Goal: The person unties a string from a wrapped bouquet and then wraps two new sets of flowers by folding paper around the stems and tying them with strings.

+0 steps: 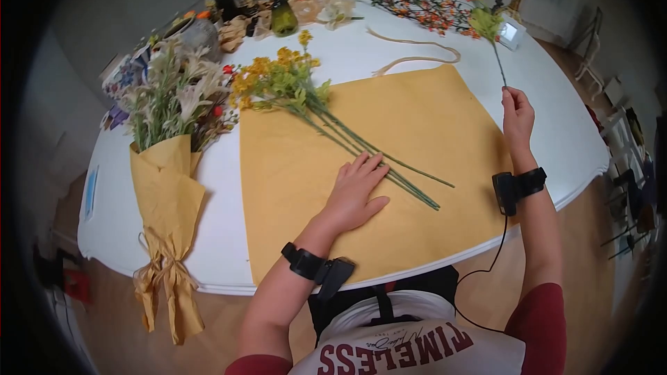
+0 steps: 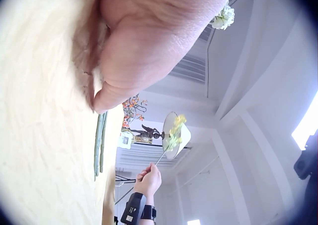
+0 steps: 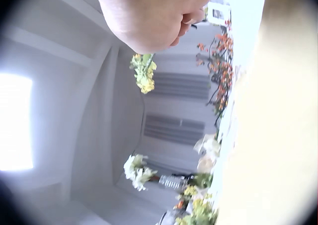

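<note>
My left hand (image 1: 358, 193) rests with extended fingers across the green stems of several yellow artificial flowers (image 1: 281, 73), which lie diagonally on a sheet of tan wrapping paper (image 1: 424, 114). Their blossoms point to the far left and the cut stem ends (image 1: 432, 203) toward me. Raised past the paper's right side, my right hand (image 1: 518, 119) pinches the lower stem of another yellow flower (image 1: 486, 24), held upright with its head above the far table edge. In the left wrist view, the right hand (image 2: 149, 179) and that flower (image 2: 174, 135) show against the room.
A paper-wrapped bouquet (image 1: 167, 173) lies along the left, its tied end over the table edge. Farther back are a green glass bottle (image 1: 283, 14), a grey vase (image 1: 198, 35), a rope (image 1: 417, 60), orange-berried branches (image 1: 431, 14) and a small white frame (image 1: 511, 32). A cable (image 1: 501, 239) hangs from the right wrist.
</note>
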{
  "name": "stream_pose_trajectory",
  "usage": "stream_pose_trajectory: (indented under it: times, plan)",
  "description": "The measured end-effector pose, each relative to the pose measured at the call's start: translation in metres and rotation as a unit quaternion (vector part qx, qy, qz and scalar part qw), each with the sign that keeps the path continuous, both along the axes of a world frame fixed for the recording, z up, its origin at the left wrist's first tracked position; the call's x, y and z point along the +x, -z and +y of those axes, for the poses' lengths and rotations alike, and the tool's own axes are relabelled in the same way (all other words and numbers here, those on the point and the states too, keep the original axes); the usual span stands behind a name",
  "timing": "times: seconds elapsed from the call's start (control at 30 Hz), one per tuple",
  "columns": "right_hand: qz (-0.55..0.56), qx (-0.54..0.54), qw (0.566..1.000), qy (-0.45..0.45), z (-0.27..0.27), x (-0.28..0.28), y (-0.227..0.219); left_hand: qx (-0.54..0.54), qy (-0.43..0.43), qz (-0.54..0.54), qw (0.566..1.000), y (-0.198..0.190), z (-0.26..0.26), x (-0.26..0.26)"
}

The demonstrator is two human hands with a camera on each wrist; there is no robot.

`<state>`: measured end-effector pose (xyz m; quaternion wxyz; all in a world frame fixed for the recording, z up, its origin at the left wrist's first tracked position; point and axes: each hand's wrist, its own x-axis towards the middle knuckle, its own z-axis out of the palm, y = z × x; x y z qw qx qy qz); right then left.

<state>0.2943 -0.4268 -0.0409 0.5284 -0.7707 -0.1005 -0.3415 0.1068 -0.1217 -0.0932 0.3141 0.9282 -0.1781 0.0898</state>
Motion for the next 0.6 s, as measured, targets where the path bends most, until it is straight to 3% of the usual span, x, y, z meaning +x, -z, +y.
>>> stream_pose_trajectory:
  times: [0.1,0.33,0.5,0.6]
  plan:
    - [0.034,-0.033,0.993,-0.107,0.049,-0.021,0.003,0.0,0.001,0.004,1.0,0.0,0.0,0.0]
    - [0.129,-0.069,0.967,-0.209,0.135,-0.052,0.01,-0.006,0.005,0.019,1.0,-0.001,0.0,0.001]
    - [0.092,-0.107,0.962,-0.235,0.167,-0.067,0.032,0.002,0.01,0.017,1.0,0.001,0.0,0.002]
    - [0.134,-0.174,0.951,-0.217,0.171,-0.069,0.049,0.0,0.006,0.016,1.0,0.004,-0.001,0.002]
